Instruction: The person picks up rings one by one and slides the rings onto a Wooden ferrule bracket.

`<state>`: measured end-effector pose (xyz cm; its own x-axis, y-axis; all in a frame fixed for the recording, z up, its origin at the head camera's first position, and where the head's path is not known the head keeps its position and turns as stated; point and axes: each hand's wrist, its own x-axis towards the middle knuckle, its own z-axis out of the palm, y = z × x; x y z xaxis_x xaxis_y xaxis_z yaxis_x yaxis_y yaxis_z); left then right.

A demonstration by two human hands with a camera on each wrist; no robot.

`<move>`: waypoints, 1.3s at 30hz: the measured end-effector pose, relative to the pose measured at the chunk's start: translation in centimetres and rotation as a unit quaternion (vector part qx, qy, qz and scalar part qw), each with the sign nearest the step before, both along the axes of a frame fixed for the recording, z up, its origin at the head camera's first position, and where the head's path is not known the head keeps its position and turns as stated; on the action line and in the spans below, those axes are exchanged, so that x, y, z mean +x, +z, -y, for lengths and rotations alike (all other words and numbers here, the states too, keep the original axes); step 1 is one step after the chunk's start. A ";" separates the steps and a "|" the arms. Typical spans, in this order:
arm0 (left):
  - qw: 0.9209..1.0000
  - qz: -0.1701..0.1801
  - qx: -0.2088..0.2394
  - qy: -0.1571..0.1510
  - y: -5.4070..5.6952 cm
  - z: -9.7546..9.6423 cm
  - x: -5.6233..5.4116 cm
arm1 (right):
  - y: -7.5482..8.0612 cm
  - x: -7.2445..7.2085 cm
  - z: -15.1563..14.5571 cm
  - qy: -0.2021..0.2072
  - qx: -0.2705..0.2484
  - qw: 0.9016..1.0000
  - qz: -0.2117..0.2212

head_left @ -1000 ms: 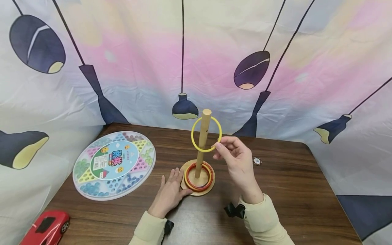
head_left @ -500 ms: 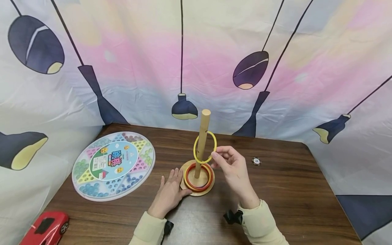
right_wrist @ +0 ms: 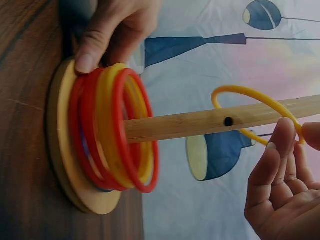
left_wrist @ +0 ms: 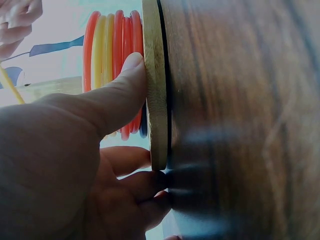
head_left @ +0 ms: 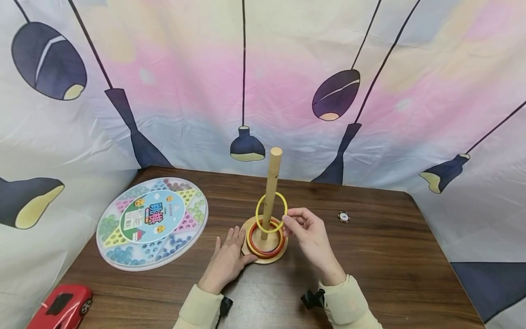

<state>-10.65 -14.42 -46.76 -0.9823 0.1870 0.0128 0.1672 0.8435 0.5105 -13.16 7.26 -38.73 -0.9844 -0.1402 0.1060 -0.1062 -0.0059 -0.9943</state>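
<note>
An upright wooden post [head_left: 273, 169] rises from a round wooden base [head_left: 268, 262]. Several red and yellow rings [right_wrist: 122, 135] lie stacked round its foot, with a bit of dark blue low in the stack. My right hand [head_left: 310, 235] pinches a yellow ring [head_left: 257, 214] at its right side between thumb and fingertips. That ring encircles the post, tilted, above the stack. At the base's left edge, my left hand [head_left: 227, 261] rests with extended fingers. The left wrist view shows its thumb [left_wrist: 117, 92] against the base's top beside the stacked rings.
Left on the dark wood table [head_left: 394, 256] lies a round Chinese checkers set [head_left: 123, 253] with marbles under its clear cover. A red toy car [head_left: 65, 304] is at the front left. A poker chip [head_left: 344, 217] lies to the right. A printed cloth [head_left: 197, 91] hangs behind.
My right hand has lowered the yellow ring along the post, from near the top to just above the stacked rings. The left hand has stayed at the base.
</note>
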 end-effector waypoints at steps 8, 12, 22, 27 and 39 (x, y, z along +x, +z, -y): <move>1.000 0.002 -0.002 -0.005 0.2 -0.2 -0.1 | -2.0 0.0 -0.6 -0.007 0.054 0.997 0.050; 1.000 -0.001 -0.003 -0.008 0.3 -0.3 -0.2 | -3.0 -0.1 -0.9 -0.006 0.076 0.995 0.071; 1.000 0.000 -0.004 -0.012 0.1 -0.4 -0.2 | -4.8 -0.5 -1.2 0.001 0.083 0.991 0.105; 1.000 0.005 -0.001 -0.012 0.1 -0.4 -0.2 | -5.2 -0.5 -1.3 0.005 0.109 0.989 0.101; 1.000 0.007 -0.003 -0.002 0.0 -0.1 0.1 | -5.3 0.2 -1.4 0.071 0.218 0.971 0.068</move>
<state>-10.60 -14.34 -46.74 -0.9817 0.1904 -0.0012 0.1634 0.8460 0.5075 -13.01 8.69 -44.04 -0.9528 -0.2777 -0.1229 -0.0034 0.4146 -0.9100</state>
